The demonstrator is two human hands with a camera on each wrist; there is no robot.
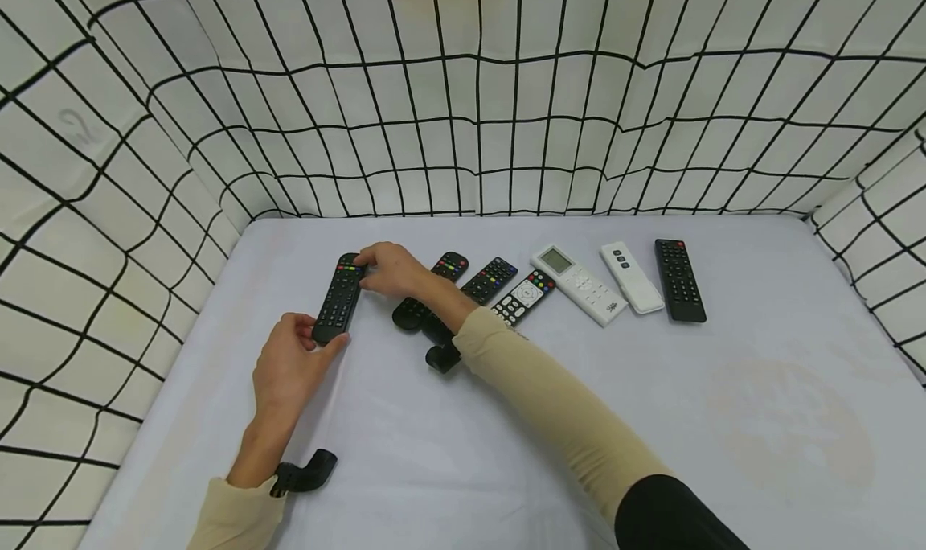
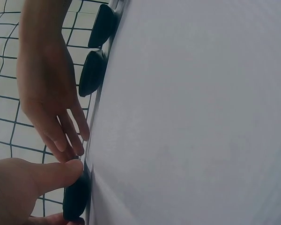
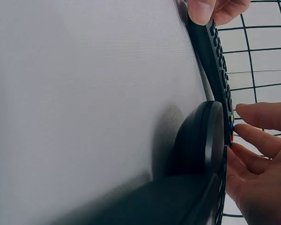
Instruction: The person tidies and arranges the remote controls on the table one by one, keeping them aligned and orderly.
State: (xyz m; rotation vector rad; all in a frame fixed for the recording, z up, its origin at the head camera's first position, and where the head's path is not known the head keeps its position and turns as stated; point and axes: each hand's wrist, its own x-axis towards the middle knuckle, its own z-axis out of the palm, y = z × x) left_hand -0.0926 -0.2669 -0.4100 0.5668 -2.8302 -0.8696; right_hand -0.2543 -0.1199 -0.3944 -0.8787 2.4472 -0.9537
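A black remote control [image 1: 337, 301] with coloured buttons near its far end lies at the left of the white table. My left hand [image 1: 284, 367] pinches its near end, the thumb on one side and fingers on the other. At the far end, my right hand [image 1: 394, 270] reaches across from the right and touches the remote with its fingertips. In the right wrist view the fingers of that right hand [image 3: 260, 150] are fairly straight beside the coloured buttons. The left wrist view shows the left thumb [image 2: 61, 176] on the remote's end [image 2: 77, 197].
Under and beside the right forearm lie black remotes [image 1: 450, 266] [image 1: 492, 280] and a white-buttoned one [image 1: 524, 297]. Farther right are a white remote with a screen [image 1: 579, 285], a slim white remote [image 1: 631, 277] and another black remote [image 1: 680, 281]. Black netting [image 1: 477, 122] borders the table [image 1: 463, 453].
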